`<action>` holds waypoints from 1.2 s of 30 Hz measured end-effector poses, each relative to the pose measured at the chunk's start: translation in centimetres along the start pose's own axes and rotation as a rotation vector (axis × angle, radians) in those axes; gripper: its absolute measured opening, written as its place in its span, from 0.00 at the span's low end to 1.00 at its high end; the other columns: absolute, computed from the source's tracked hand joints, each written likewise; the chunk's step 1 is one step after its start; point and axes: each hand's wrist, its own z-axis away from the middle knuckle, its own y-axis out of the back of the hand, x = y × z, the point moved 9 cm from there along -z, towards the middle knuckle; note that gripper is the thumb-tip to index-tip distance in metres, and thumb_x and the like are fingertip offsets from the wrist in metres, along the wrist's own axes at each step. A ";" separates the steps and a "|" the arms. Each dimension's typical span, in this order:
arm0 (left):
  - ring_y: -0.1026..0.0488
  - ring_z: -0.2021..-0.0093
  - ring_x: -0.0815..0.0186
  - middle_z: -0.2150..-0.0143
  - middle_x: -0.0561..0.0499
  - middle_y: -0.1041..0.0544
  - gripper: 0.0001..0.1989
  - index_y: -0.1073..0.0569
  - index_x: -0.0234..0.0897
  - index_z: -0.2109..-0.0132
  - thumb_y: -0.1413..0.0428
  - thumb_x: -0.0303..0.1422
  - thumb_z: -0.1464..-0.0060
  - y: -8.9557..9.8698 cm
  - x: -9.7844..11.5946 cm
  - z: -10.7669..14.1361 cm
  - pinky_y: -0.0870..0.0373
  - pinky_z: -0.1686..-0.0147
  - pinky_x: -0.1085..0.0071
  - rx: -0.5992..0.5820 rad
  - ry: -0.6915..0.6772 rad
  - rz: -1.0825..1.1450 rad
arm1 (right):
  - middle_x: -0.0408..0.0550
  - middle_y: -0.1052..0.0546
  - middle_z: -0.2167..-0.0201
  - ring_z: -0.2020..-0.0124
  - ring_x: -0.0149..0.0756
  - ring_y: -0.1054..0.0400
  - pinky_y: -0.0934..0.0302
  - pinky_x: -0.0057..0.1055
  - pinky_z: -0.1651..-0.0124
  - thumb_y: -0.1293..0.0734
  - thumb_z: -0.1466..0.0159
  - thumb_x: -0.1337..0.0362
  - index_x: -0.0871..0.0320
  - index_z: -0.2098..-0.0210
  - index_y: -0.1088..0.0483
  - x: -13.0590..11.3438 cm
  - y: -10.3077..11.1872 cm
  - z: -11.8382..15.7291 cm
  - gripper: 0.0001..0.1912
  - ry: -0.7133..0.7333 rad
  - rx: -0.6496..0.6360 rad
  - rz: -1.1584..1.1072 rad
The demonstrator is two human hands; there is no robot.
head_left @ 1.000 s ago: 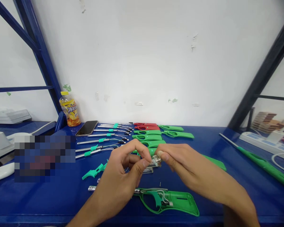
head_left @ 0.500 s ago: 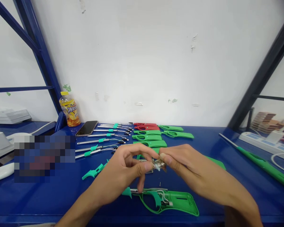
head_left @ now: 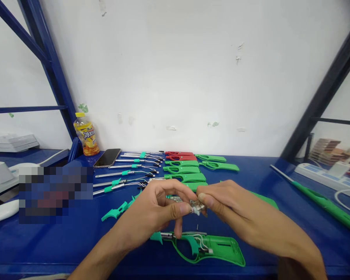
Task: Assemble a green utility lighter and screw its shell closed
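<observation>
A small clear and metallic part [head_left: 197, 207] sits between my two hands above the blue table. My left hand [head_left: 166, 206] pinches its left side with thumb and fingers. The thumb and forefinger of my right hand [head_left: 218, 200] close on its right side. Below them lies an open green handle shell [head_left: 227, 251] holding a metal rod, a teal trigger [head_left: 193, 245], white wires and a black piece. A tiny pin [head_left: 197, 226] rests just above the shell. Loose teal pieces [head_left: 116, 212] are left of my left hand.
Metal rods with teal clips and wires [head_left: 131, 172] lie in rows at the back left, beside red [head_left: 181, 157] and green shells [head_left: 182, 170]. A phone [head_left: 107, 158] and a bottle [head_left: 87, 136] stand farther left. At right are a long green lighter [head_left: 323, 202] and a power strip [head_left: 323, 175].
Both hands and the small part between them have shifted very slightly right and down. The items on the table have stayed in place.
</observation>
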 end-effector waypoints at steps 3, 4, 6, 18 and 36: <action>0.35 0.83 0.76 0.78 0.55 0.24 0.18 0.21 0.38 0.55 0.30 0.47 0.41 0.1 -0.3 0.2 0.50 0.84 0.82 -0.002 0.023 0.003 | 0.37 0.30 0.69 0.67 0.31 0.37 0.46 0.32 0.58 0.50 0.16 0.53 0.53 0.65 0.38 -0.1 -0.1 0.0 0.23 0.007 -0.022 -0.005; 0.35 0.83 0.77 0.78 0.55 0.24 0.18 0.21 0.38 0.55 0.29 0.47 0.41 0.1 -0.4 0.3 0.50 0.84 0.83 -0.003 0.030 0.006 | 0.36 0.30 0.69 0.67 0.31 0.37 0.46 0.32 0.58 0.50 0.16 0.53 0.53 0.65 0.38 -0.3 -0.2 0.0 0.23 0.016 -0.027 -0.011; 0.34 0.82 0.77 0.78 0.56 0.25 0.19 0.21 0.39 0.56 0.28 0.47 0.43 0.0 -0.5 0.4 0.49 0.83 0.84 -0.008 0.040 0.019 | 0.36 0.31 0.68 0.67 0.31 0.37 0.46 0.31 0.57 0.50 0.16 0.54 0.52 0.65 0.38 -0.6 -0.2 -0.1 0.22 0.031 -0.036 -0.029; 0.28 0.80 0.77 0.64 0.52 0.21 0.18 0.22 0.38 0.58 0.27 0.45 0.44 -0.4 -0.3 0.1 0.50 0.84 0.82 -0.008 0.035 0.080 | 0.35 0.31 0.69 0.68 0.29 0.37 0.45 0.28 0.58 0.49 0.16 0.57 0.52 0.65 0.38 -1.5 0.1 -0.1 0.21 0.087 -0.020 -0.052; 0.30 0.78 0.74 0.76 0.59 0.26 0.09 0.19 0.41 0.58 0.35 0.41 0.37 1.2 0.5 0.3 0.43 0.79 0.78 0.211 0.041 -0.280 | 0.37 0.25 0.64 0.63 0.32 0.33 0.43 0.32 0.56 0.45 0.17 0.52 0.51 0.61 0.30 0.6 2.1 -0.2 0.20 -0.069 0.158 0.029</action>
